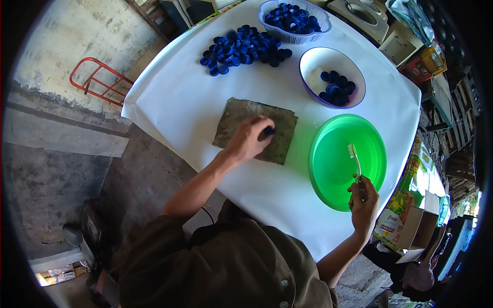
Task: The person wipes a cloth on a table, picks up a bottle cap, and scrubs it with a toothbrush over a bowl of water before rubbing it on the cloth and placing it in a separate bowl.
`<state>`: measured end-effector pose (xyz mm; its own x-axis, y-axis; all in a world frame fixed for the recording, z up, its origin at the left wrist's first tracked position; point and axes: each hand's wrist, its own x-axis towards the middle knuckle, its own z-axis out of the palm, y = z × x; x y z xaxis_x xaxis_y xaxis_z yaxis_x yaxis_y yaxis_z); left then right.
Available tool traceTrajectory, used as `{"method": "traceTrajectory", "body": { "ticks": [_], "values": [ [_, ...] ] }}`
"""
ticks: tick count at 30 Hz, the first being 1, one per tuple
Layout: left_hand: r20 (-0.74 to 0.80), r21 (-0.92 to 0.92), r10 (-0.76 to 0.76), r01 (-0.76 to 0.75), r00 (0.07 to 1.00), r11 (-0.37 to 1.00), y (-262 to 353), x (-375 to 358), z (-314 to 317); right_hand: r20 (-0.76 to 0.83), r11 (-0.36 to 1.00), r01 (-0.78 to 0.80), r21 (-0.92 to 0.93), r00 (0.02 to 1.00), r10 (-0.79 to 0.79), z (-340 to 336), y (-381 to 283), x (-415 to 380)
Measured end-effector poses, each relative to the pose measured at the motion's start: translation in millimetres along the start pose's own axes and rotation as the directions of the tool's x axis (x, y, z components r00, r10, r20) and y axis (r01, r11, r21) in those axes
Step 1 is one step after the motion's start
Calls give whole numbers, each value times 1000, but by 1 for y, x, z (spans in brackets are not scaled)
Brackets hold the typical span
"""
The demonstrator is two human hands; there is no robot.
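My left hand [250, 137] is closed on a dark blue bottle cap [269, 131], above a worn, brownish square piece [241, 115] that could be cloth or board. My right hand [364, 203] grips a white toothbrush [356, 160] by its handle. The brush's bristle end points up and away, over a green basin [319, 192] that seems to hold water. Beyond the basin stands a white bowl with a purple rim [309, 64], with several blue caps [336, 91] inside. A heap of similar blue caps [239, 47] is spread on the far side of the table.
A pale lavender plastic basket [295, 37] full of blue caps stands at the far edge of the white-covered table [179, 97]. A red metal frame [102, 84] is beyond the left edge. An open cardboard box [417, 226] sits to the right, below the table's edge.
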<state>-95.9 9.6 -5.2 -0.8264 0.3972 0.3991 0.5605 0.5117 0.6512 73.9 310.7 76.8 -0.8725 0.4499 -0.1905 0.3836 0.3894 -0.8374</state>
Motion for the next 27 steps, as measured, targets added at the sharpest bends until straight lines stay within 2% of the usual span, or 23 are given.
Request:
{"method": "traceTrajectory", "body": {
  "ticks": [1,4,5,7,8,9,15,18,20,21,24,25,27],
  "values": [
    [-54,-36,12,-14,998,999,3,5,-6,1,1000,-3,4,1000,3,0,0,0],
    [-429,-89,-36,-3,902,996,15,22,-25,-12,1000,-4,14,1000,4,-1,1,-1],
    [-458,-24,-31,23,889,999,13,21,-29,-15,1000,-4,11,1000,4,-1,1,-1],
    [-193,132,-63,89,979,987,-3,7,-22,-16,1000,-2,2,1000,2,-1,1,-1],
    [-57,216,-95,105,994,971,-15,0,-15,-15,1000,8,-3,1000,-8,-1,2,0],
    [14,229,-136,130,991,965,-19,-2,-12,-10,1000,18,-8,1000,-18,-1,3,1],
    [100,196,-188,166,977,966,-20,6,-20,-3,1000,26,0,1000,-26,0,-2,1],
    [-126,12,-146,149,981,989,-19,5,-20,-5,1000,16,-8,1000,-16,-1,-1,-1],
    [-335,-39,-60,50,940,998,-14,7,-24,-8,1000,8,-5,1000,-8,-1,0,-2],
    [-399,-42,-67,55,914,998,-6,7,-28,-8,1000,9,3,1000,-9,-2,2,-1],
    [-307,112,-29,67,951,991,-19,-6,-24,-1,1000,13,-1,1000,-13,-3,1,-1],
    [-85,270,-116,135,990,953,-21,-14,-22,0,1000,17,-6,1000,-17,-3,-1,0],
    [1,224,-203,197,979,954,-26,-13,-26,2,1000,23,-18,1000,-23,-2,-3,0]
  ]
}}
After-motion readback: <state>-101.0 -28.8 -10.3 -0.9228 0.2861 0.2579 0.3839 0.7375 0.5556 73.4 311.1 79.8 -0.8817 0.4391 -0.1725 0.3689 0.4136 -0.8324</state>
